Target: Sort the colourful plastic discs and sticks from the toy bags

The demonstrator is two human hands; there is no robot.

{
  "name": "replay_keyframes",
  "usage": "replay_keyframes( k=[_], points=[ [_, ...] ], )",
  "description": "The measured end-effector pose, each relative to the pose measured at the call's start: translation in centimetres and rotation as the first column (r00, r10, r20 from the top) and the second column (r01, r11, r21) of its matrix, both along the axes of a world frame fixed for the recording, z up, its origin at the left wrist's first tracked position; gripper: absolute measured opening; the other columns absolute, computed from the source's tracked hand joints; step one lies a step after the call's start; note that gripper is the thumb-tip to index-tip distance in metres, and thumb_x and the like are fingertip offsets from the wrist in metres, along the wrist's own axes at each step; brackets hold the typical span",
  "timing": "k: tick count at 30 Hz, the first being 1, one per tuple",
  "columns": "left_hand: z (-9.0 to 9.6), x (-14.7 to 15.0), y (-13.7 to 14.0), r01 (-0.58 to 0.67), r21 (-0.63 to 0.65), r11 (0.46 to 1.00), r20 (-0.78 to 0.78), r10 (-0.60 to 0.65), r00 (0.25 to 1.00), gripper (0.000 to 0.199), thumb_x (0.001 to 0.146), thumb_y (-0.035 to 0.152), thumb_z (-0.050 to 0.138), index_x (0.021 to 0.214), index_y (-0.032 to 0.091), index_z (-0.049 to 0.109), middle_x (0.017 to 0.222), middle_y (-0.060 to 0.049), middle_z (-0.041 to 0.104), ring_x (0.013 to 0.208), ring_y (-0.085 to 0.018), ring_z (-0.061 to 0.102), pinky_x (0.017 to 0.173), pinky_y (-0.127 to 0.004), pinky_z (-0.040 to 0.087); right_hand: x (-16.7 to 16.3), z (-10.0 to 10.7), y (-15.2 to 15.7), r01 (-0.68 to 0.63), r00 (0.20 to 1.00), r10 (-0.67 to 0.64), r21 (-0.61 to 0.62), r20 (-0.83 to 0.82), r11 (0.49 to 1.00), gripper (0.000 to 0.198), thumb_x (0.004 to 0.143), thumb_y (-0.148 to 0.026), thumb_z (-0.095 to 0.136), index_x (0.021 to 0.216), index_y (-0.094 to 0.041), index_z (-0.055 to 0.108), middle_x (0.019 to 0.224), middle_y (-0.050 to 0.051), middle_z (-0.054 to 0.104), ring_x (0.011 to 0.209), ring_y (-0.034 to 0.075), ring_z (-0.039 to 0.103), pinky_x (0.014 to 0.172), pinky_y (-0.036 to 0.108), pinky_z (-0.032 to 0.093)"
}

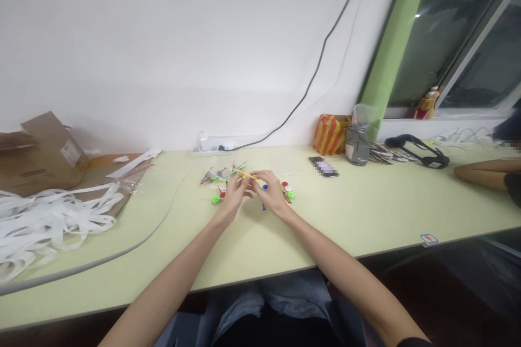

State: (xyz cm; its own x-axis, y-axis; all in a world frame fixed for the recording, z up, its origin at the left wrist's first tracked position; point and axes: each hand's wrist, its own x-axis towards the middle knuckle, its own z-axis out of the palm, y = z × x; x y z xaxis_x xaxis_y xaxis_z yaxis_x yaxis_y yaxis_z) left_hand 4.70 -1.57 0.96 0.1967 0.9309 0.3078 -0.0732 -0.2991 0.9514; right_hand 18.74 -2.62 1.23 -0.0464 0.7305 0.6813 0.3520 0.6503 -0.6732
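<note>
My left hand [234, 194] and my right hand [272, 190] meet above the table, fingers pinched together. Between them is a thin yellow plastic piece [249, 175], its exact kind too small to make out. Beyond and left of my left hand lies a loose pile of small colourful plastic parts [220, 174]. A bright green piece [215, 200] rests close beside that hand. Around my right hand are a red round piece [285, 184], a white one [288, 188] and a green one [291, 195]. Blue bits show partly between my hands.
A cardboard box [44, 157] and tangled white straps [61, 217] occupy the left side. A grey cable [138, 244] crosses the table. Along the wall are a power strip [214, 147], a phone [325, 167] and a striped bag [330, 135]. Another person's arm [484, 171] rests at far right.
</note>
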Motion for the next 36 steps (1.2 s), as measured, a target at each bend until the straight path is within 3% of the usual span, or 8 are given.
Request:
replay_keyframes(
  k=[3, 7, 11, 16, 20, 23, 30, 36],
  points=[
    [0.3, -0.6, 0.5, -0.102, 0.217, 0.971, -0.223, 0.151, 0.963, 0.039, 0.085, 0.058, 0.061, 0.089, 0.019, 0.058, 0.078, -0.003, 0.066, 0.071, -0.017, 0.066, 0.061, -0.027, 0.05, 0.3, 0.2, 0.2, -0.049, 0.99, 0.031, -0.129, -0.141, 0.99, 0.025, 0.088, -0.023, 0.047, 0.101, -0.02, 0.068, 0.096, 0.005, 0.07, 0.087, 0.018, 0.063, 0.08, 0.032, 0.047],
    [0.7, -1.0, 0.3, -0.145, 0.454, 0.879, -0.434, 0.36, 0.826, 0.031, 0.091, 0.051, 0.055, 0.087, 0.021, 0.062, 0.077, -0.002, 0.067, 0.068, -0.016, 0.062, 0.063, -0.027, 0.046, 0.5, 0.2, 0.5, -0.233, 0.952, 0.183, -0.19, -0.245, 0.954, 0.037, 0.082, -0.02, 0.04, 0.105, -0.018, 0.069, 0.091, 0.004, 0.069, 0.079, 0.016, 0.06, 0.073, 0.028, 0.046],
    [0.8, -1.5, 0.1, -0.127, 0.522, 0.843, -0.557, 0.45, 0.698, 0.026, 0.092, 0.044, 0.053, 0.083, 0.02, 0.06, 0.071, 0.0, 0.065, 0.063, -0.015, 0.059, 0.061, -0.026, 0.041, 1.1, 0.1, 1.3, -0.273, 0.945, 0.207, -0.264, -0.252, 0.925, 0.038, 0.076, -0.019, 0.039, 0.092, -0.018, 0.074, 0.081, 0.004, 0.069, 0.079, 0.017, 0.06, 0.072, 0.027, 0.046],
    [1.3, -2.5, 0.2, -0.053, 0.574, 0.817, -0.662, 0.502, 0.557, 0.012, 0.088, 0.03, 0.053, 0.084, 0.021, 0.059, 0.071, -0.001, 0.064, 0.061, -0.016, 0.058, 0.06, -0.027, 0.038, 2.0, 0.0, 1.5, -0.428, 0.898, 0.343, -0.377, -0.274, 0.821, 0.036, 0.086, -0.029, 0.039, 0.086, -0.017, 0.073, 0.087, 0.006, 0.071, 0.084, 0.017, 0.063, 0.072, 0.027, 0.047],
    [1.7, -2.6, -0.2, 0.094, 0.565, 0.82, -0.738, 0.45, 0.503, 0.01, 0.086, 0.03, 0.054, 0.081, 0.021, 0.057, 0.071, 0.0, 0.062, 0.063, -0.017, 0.057, 0.059, -0.027, 0.035, 1.7, 0.0, 0.8, -0.44, 0.893, 0.366, -0.328, -0.263, 0.836, 0.03, 0.086, -0.047, 0.059, 0.088, -0.018, 0.064, 0.075, 0.002, 0.066, 0.07, 0.015, 0.058, 0.066, 0.026, 0.046],
    [1.9, -2.4, -0.5, 0.167, 0.526, 0.834, -0.774, 0.387, 0.501, 0.011, 0.088, 0.029, 0.052, 0.082, 0.021, 0.057, 0.073, -0.001, 0.061, 0.064, -0.017, 0.056, 0.059, -0.027, 0.035, 1.2, 0.1, 0.4, -0.416, 0.903, 0.352, -0.299, -0.246, 0.858, 0.035, 0.082, -0.053, 0.066, 0.083, -0.019, 0.056, 0.067, -0.001, 0.058, 0.063, 0.013, 0.054, 0.06, 0.025, 0.043],
    [1.9, -2.0, -0.9, 0.178, 0.608, 0.774, -0.671, 0.381, 0.636, 0.02, 0.097, 0.026, 0.041, 0.109, 0.02, 0.056, 0.092, -0.005, 0.062, 0.085, -0.019, 0.059, 0.077, -0.031, 0.043, 1.3, 0.1, 1.0, -0.497, 0.847, 0.376, -0.307, -0.376, 0.812, 0.035, 0.082, -0.052, 0.067, 0.087, -0.019, 0.056, 0.075, 0.001, 0.061, 0.063, 0.012, 0.053, 0.062, 0.025, 0.045],
    [1.8, -1.9, -0.7, 0.192, 0.639, 0.745, -0.653, 0.393, 0.648, 0.018, 0.1, 0.031, 0.042, 0.108, 0.02, 0.054, 0.098, -0.006, 0.06, 0.091, -0.02, 0.057, 0.082, -0.033, 0.043, 1.2, 0.6, 0.3, -0.507, 0.835, 0.378, -0.293, -0.399, 0.81, 0.036, 0.082, -0.055, 0.066, 0.085, -0.022, 0.052, 0.079, 0.0, 0.061, 0.072, 0.014, 0.058, 0.067, 0.026, 0.048]
  ],
)
